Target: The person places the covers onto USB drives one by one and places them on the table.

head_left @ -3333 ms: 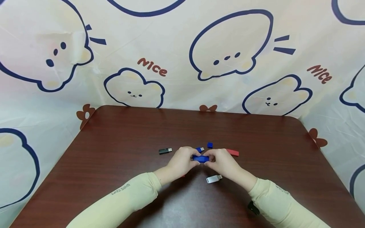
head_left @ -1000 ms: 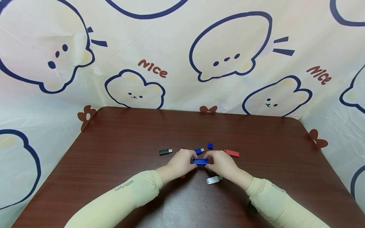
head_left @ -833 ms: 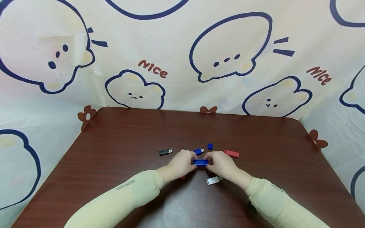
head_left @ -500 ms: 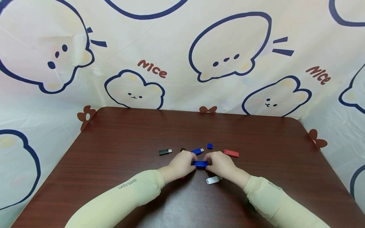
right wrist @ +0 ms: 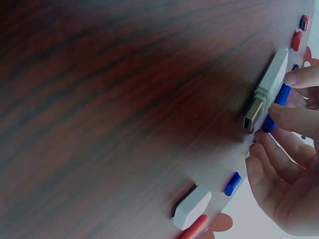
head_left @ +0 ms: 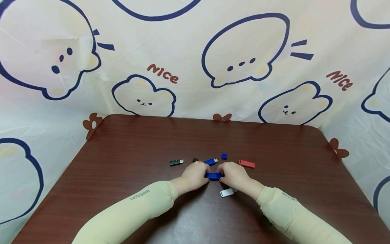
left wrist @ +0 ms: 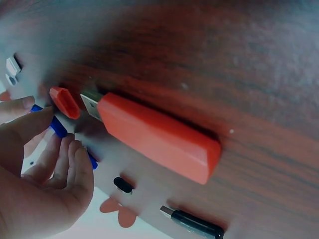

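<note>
Blue bar (head_left: 213,176) shifted slightly twd white USB (head_left: 226,192) since earlier. L hand (head_left: 195,175) & R hand (head_left: 235,175) pinch opp. ends, prob. to keep it level; sits btwn white & blue USBs (head_left: 210,162).

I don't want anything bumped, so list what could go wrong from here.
1. The left hand and right hand pinch the blue stick near its ends; a slip could drop it.
2. The blue USB drive lies just beyond them, plug exposed, and might get knocked.
3. The red USB drive, uncapped, is mostly hidden from the head view by the left arm, so it could be brushed unnoticed.
</note>
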A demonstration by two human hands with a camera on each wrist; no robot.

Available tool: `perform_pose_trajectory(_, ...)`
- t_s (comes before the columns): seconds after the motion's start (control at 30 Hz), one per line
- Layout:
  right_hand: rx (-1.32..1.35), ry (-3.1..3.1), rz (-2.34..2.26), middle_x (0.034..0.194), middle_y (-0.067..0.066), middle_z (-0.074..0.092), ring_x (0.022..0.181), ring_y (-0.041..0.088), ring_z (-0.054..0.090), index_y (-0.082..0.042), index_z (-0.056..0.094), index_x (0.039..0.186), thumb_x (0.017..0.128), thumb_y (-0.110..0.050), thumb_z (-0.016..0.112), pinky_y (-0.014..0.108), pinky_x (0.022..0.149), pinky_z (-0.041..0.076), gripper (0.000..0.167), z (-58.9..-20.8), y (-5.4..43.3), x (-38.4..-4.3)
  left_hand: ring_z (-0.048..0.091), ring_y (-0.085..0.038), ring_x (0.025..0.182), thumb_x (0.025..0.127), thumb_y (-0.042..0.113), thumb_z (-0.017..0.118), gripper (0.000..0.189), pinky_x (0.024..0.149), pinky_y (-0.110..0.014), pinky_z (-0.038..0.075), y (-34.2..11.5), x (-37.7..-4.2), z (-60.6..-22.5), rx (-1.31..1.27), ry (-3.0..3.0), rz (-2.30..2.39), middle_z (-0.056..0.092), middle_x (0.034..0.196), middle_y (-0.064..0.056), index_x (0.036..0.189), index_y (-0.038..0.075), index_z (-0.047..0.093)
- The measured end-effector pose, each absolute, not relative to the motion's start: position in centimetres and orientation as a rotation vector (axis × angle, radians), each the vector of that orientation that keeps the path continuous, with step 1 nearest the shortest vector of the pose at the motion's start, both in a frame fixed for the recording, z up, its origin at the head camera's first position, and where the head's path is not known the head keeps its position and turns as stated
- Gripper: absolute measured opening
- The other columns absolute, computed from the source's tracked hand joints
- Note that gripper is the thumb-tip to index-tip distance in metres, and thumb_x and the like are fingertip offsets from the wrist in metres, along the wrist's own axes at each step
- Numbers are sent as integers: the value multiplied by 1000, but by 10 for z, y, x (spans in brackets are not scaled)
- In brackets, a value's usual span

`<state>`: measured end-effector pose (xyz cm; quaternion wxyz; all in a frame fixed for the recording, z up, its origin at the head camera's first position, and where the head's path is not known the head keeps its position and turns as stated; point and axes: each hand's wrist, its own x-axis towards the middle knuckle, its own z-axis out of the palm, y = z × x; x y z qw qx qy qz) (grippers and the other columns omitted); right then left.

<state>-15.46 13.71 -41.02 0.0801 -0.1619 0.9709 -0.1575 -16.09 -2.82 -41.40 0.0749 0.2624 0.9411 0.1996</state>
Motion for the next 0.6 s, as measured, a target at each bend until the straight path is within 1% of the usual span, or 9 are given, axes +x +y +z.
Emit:
perform_pose_trajectory(0.13,-498,2907,-445,66,-5,55,62,9,47,-15,68,76,71,-6,74,25,53,38,12,-411,137,-155,50,-6,67,75,12,74,9,63,-21,44,-28,-162,-415,799,2821,592,58,74,2,80,9,67)
perform_pose_trajectory(0.27,-501,2901,-421,70,-4,56,64,9,48,-14,69,79,72,-7,75,25,54,39,12,-412,137,-155,49,-7,67,74,12,75,11,63,-22,44,-27,-163,-415,784,2805,598,56,74,1,80,8,66)
perform_pose_trajectory(0.47,-493,2890,-428,72,-3,57,65,9,49,-13,70,82,72,-8,75,26,55,41,13,-413,137,-156,49,-8,67,74,13,75,12,63,-23,44,-27,-164,-415,767,2798,595,55,74,1,81,8,66)
perform_pose_trajectory(0.6,-482,2883,-438,71,-3,56,65,10,48,-13,69,82,72,-8,75,27,55,41,13,-413,137,-157,48,-8,67,74,13,75,12,63,-22,44,-28,-165,-416,755,2791,603,55,74,1,81,8,66)
